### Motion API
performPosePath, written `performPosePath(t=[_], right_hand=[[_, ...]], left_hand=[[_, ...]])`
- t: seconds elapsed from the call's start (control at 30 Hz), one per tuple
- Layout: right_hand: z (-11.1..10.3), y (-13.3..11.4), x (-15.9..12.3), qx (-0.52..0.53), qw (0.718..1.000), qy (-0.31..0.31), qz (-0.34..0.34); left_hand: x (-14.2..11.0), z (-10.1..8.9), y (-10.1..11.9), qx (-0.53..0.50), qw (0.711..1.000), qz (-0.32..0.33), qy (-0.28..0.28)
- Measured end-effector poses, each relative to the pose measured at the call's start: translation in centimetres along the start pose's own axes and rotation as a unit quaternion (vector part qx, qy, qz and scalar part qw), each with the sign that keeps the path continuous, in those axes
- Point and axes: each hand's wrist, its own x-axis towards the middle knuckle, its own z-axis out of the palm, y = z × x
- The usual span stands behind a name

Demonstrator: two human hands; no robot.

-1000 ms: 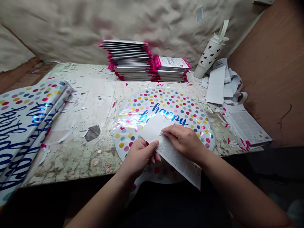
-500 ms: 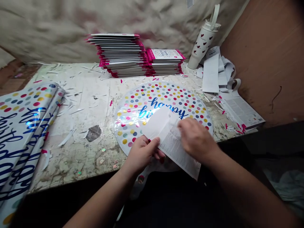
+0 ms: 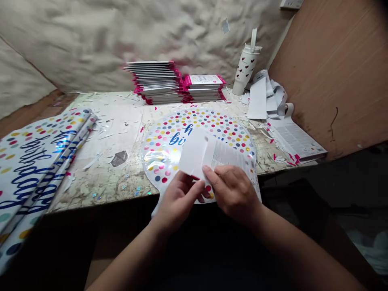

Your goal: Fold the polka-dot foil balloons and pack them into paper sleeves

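Right hand [image 3: 233, 194] has slid left along the printed paper sheet [image 3: 230, 157].

The white paper card [image 3: 194, 151] and the printed paper leaflet [image 3: 227, 155] cover the middle of the round polka-dot foil balloon [image 3: 160, 157], hiding most of its blue lettering. The left hand [image 3: 178, 202] and the right hand [image 3: 233, 194] hide the balloon's lower part and the leaflet's lower edge. The folded blue-lettered foil sheets [image 3: 30, 169] run off the left edge of the view. The print on the stacked pink-edged white packets [image 3: 154, 83] and on the long white printed sheet [image 3: 298, 141] is too small to read. A pale rectangular card [image 3: 291, 4] is cut off by the top edge.
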Motion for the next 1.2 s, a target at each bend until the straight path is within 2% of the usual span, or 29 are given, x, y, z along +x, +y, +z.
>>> performPosePath(t=[0.03,0.07,0.1,0.13,0.17,0.2,0.27,0.33,0.37,0.4,0.5,0.57,0.7,0.8,0.93,1.03,1.13,1.2], right_hand=[[0.0,0.6,0.4,0.020,0.999,0.030,-0.013],[-0.1,1.5,0.6,0.044,0.997,0.061,-0.020],[-0.2,2.4,0.8,0.070,0.994,0.086,-0.023],[-0.2,3.4,0.9,0.096,0.989,0.106,-0.027],[0.1,4.3,1.0,0.119,0.986,0.113,-0.031],[0.5,5.1,1.1,0.135,0.984,0.111,-0.034],[1.7,6.2,1.0,0.138,0.987,0.076,-0.043],[2.9,6.9,0.3,0.109,0.993,0.023,-0.049],[3.4,7.0,-0.2,0.090,0.995,-0.004,-0.049],[3.7,6.9,-0.9,0.075,0.996,-0.026,-0.049],[4.0,5.9,-3.4,0.063,0.992,-0.091,-0.065],[3.9,4.9,-4.7,0.064,0.988,-0.119,-0.081],[3.8,4.3,-5.8,0.066,0.990,-0.107,-0.063],[3.7,4.6,-5.7,0.095,0.989,-0.102,-0.049],[3.4,4.7,-5.1,0.140,0.985,-0.101,0.020],[3.4,4.7,-4.3,0.171,0.975,-0.103,0.101],[3.6,5.2,-2.9,0.159,0.967,-0.103,0.168],[3.8,5.8,-2.2,0.132,0.970,-0.103,0.176]], left_hand=[[-0.3,-0.8,0.1,0.051,0.996,0.060,0.033],[-0.5,-1.8,0.3,0.112,0.980,0.132,0.093],[-0.5,-2.9,0.3,0.177,0.948,0.209,0.165],[-0.5,-4.0,0.4,0.246,0.902,0.277,0.222],[-0.4,-5.0,0.4,0.312,0.854,0.333,0.251],[-0.3,-5.8,0.3,0.376,0.816,0.371,0.236],[-0.1,-6.6,-0.1,0.480,0.769,0.406,0.118],[0.0,-6.2,-1.0,0.544,0.731,0.412,0.010],[-0.1,-5.8,-1.6,0.569,0.713,0.411,-0.014],[-0.2,-5.1,-2.3,0.591,0.696,0.409,-0.017],[-0.7,-3.1,-4.4,0.622,0.658,0.424,0.022],[-0.7,-2.2,-5.3,0.613,0.664,0.428,0.018],[0.3,-2.1,-5.9,0.585,0.708,0.387,-0.085],[1.0,-2.7,-5.7,0.584,0.708,0.378,-0.121],[1.5,-2.6,-5.1,0.577,0.718,0.367,-0.128],[2.4,-1.8,-4.3,0.555,0.768,0.295,-0.122],[3.9,-1.0,-3.6,0.527,0.827,0.182,-0.073],[4.8,-0.7,-3.5,0.523,0.838,0.146,-0.053]])
